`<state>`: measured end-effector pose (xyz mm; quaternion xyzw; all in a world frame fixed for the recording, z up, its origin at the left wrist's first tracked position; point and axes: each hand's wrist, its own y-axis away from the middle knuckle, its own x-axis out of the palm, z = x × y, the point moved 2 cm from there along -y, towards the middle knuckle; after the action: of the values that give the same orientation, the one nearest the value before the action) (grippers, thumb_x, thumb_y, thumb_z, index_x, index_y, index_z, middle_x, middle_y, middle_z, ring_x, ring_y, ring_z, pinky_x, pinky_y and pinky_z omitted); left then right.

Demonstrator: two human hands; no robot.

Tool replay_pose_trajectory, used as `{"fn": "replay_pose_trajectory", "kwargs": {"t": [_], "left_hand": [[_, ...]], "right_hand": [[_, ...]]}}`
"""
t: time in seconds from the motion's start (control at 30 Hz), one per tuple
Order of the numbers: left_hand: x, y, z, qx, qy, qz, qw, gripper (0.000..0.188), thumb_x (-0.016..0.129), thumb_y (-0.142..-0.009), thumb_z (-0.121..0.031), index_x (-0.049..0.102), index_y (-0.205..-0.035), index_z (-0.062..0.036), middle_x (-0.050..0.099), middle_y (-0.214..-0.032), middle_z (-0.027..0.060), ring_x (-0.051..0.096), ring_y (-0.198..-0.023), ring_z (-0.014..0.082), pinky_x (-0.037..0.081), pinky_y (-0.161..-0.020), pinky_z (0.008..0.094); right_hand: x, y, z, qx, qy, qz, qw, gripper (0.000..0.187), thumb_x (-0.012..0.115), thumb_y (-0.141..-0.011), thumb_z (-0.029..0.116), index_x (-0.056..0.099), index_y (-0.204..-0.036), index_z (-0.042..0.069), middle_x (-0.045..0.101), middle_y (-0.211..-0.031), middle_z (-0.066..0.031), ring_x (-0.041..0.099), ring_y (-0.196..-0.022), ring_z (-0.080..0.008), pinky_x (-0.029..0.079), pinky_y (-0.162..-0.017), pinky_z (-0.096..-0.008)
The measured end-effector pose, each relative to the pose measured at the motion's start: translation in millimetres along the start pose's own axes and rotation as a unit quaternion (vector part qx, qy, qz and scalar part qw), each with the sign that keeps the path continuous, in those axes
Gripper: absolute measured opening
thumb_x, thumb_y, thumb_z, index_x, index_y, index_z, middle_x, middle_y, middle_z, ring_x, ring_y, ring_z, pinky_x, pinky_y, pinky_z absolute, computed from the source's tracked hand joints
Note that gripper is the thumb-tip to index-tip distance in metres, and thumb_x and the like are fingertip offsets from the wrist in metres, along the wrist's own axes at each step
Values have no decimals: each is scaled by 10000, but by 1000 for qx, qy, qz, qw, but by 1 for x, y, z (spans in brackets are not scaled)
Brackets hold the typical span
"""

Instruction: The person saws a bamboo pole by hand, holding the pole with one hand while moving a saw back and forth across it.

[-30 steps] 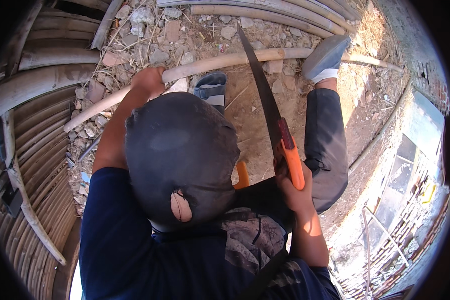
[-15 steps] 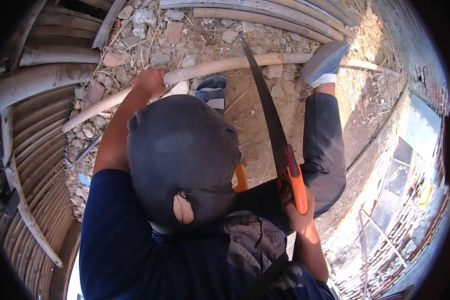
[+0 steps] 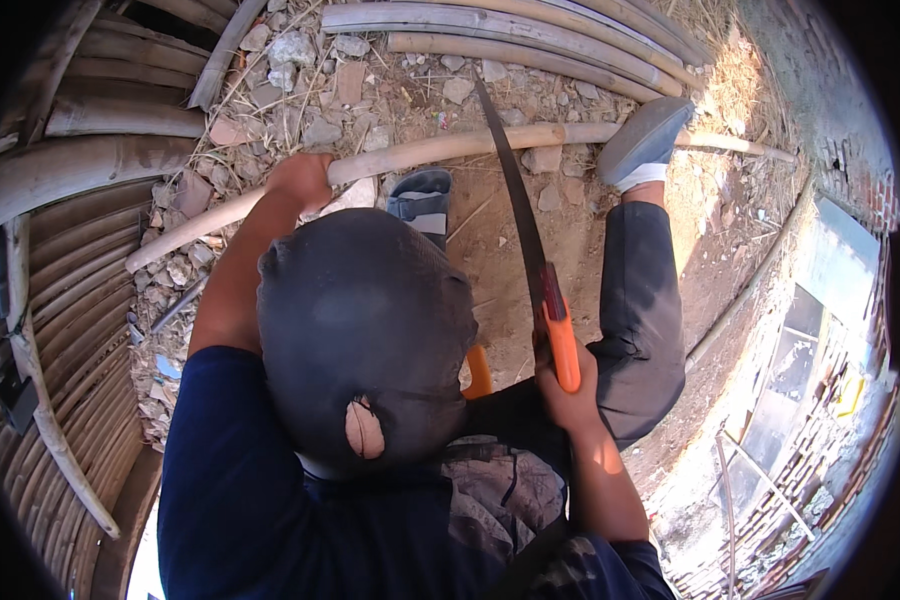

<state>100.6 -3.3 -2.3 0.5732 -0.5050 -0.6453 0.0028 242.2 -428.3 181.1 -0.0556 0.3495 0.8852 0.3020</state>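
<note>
A long pale bamboo pole lies across the ground ahead, bowed by the lens. My left hand is closed round it left of the middle. My right hand grips the orange handle of a handsaw. The saw's dark toothed blade points forward and crosses over the pole; whether its teeth have bitten in, I cannot tell. My right shoe presses on the pole to the right of the blade. A dark-covered head fills the middle of the view, hiding part of the lap.
Several bamboo poles lie stacked at the far side. Broken bricks and stones cover the ground at left, beside a bamboo slat wall. My left shoe rests near the pole. A brick wall runs along the right.
The handsaw and my right hand have shifted left and slightly forward, and the blade lies a little straighter. My left hand keeps its hold on the bamboo pole.
</note>
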Motion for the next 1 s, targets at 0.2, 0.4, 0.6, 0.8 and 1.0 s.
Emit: {"fn": "replay_pose_trajectory", "kwargs": {"t": [0.2,0.4,0.6,0.8,1.0], "left_hand": [[0,3,6,8,6,-8,1000,379,635,-802,-102,705,-1172,-139,741,-1147,144,699,-1119,329,553,-968,452],[-4,7,-2,8,-14,13,1000,367,630,-814,-103,707,-1171,-134,743,-1139,148,704,-1107,332,558,-962,451],[-3,1,6,10,-8,8,1000,358,637,-816,-115,705,-1166,-126,743,-1133,151,703,-1106,332,559,-961,449],[-7,8,-7,7,-8,19,1000,358,637,-811,-114,704,-1163,-120,741,-1148,146,695,-1124,330,553,-971,446],[-2,2,7,12,4,7,1000,371,640,-798,-106,710,-1161,-137,741,-1151,145,698,-1117,329,554,-965,449]], "right_hand": [[-14,16,12,15,-126,16,992,97,581,-832,-12,564,-927,-11,563,-843,-28,540,-770,-118,477,-760,-265],[1,10,28,24,-91,-3,996,342,509,-809,-57,596,-1139,-68,574,-938,-24,543,-821,-108,471,-820,-247],[-14,24,24,32,-107,20,994,369,533,-822,-47,599,-1185,-56,565,-908,-20,539,-776,-104,477,-810,-256],[-15,7,8,-16,-178,11,984,112,563,-824,-39,552,-921,16,551,-822,-21,522,-737,-103,475,-770,-271],[-9,19,18,-2,-92,3,996,105,549,-819,-47,565,-905,12,559,-831,-35,526,-785,-112,470,-776,-268]]}}
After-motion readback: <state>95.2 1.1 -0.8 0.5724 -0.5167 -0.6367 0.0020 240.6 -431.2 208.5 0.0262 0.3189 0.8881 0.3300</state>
